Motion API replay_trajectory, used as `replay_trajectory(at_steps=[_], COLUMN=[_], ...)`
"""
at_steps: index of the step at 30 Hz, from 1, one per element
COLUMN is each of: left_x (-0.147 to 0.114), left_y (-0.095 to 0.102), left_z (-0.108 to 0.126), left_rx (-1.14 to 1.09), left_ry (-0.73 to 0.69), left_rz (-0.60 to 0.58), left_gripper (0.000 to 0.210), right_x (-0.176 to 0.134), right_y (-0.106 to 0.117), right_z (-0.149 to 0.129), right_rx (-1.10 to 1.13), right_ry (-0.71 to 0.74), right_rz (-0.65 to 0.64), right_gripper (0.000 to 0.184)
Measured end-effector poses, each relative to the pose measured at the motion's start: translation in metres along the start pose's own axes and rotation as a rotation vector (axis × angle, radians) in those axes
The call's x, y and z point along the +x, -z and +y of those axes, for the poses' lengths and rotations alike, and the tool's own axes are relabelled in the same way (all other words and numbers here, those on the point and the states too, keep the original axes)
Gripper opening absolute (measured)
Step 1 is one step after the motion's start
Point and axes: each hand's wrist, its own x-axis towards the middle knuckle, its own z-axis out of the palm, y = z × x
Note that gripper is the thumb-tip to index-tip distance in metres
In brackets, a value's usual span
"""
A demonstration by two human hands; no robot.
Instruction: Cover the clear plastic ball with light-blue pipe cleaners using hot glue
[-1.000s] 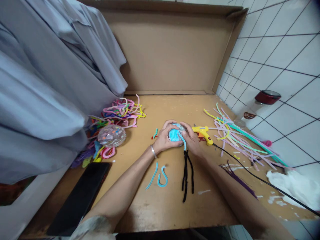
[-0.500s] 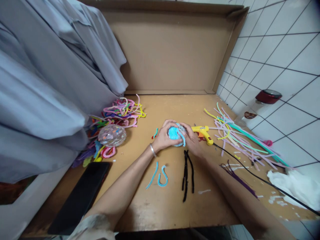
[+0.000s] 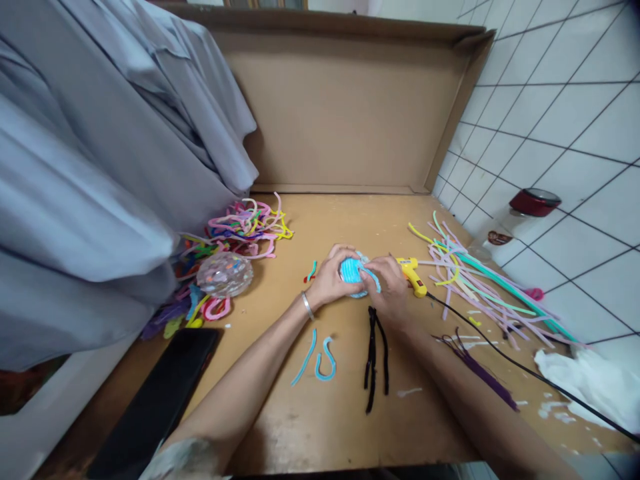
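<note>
My left hand (image 3: 334, 272) is wrapped around the left side of a rounded clear object partly covered with rows of light-blue pipe cleaner (image 3: 351, 270). My right hand (image 3: 389, 287) pinches at a loose blue pipe-cleaner end (image 3: 371, 279) on the right side of that object. Just beyond the right hand lies a yellow hot glue gun (image 3: 413, 277), its front part hidden by the fingers. Nearer to me on the table are a curled blue pipe cleaner piece (image 3: 326, 360), a straighter blue piece (image 3: 306, 359) and several black pipe cleaners (image 3: 371, 363).
Mixed pipe cleaners (image 3: 250, 223) and a clear faceted ball (image 3: 225, 274) lie at left, beside a black phone (image 3: 160, 400). At right are long pastel pipe cleaners (image 3: 465, 267), a red-lidded jar (image 3: 520, 210), white tissue (image 3: 590, 380) and the glue gun's cord (image 3: 505, 350). Cardboard (image 3: 340, 113) stands behind.
My right hand has shifted from cupping the object's right side to pinching at the loose blue end, which now bends farther right. The left hand keeps its hold.
</note>
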Motion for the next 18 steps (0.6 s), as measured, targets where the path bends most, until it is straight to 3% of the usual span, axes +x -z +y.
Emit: replay_trajectory(at_steps=[18], left_x=[-0.0019], left_y=[0.0092], left_z=[-0.0029], left_rx=[0.071], left_ry=[0.002], left_rz=[-0.077], left_gripper=[0.071], right_x=[0.0011], right_y=[-0.0007], right_z=[0.0048], right_rx=[0.21], right_ry=[-0.129], right_rz=[-0.058], right_gripper=[0.015])
